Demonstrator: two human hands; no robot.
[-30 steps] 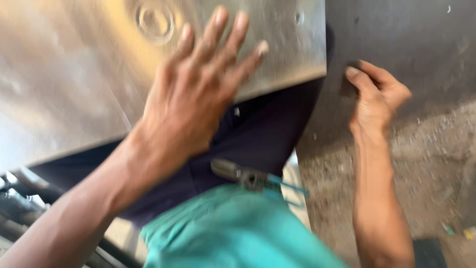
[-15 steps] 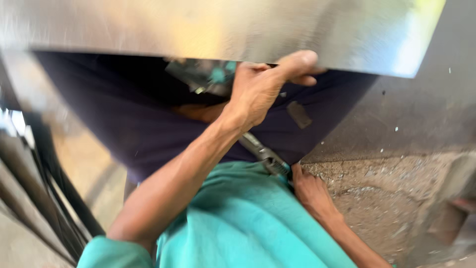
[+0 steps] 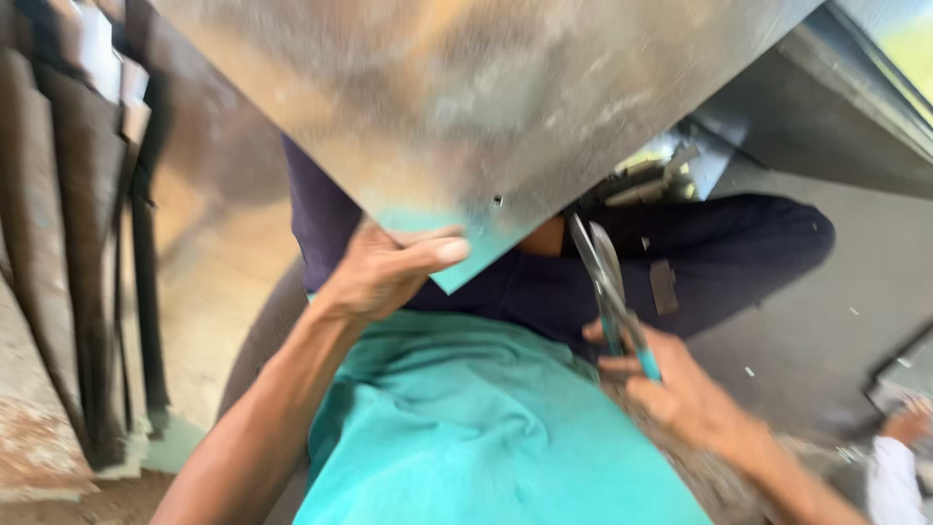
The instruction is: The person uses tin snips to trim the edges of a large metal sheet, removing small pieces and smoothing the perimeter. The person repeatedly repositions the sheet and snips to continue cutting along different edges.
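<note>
Head view: tin snips point(image 3: 610, 292) now lifted by right hand point(image 3: 680, 394), fingers clenched on handles; galvanized sheet point(image 3: 466, 107) corner regripped by left hand point(image 3: 384, 272).

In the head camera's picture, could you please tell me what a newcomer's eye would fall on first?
A large shiny sheet of grey metal fills the top of the view, its lower corner gripped by the left hand at the centre. To the right, the right hand holds metal snips with teal handles, blades pointing up toward the sheet. A teal cloth covers the lap below.
</note>
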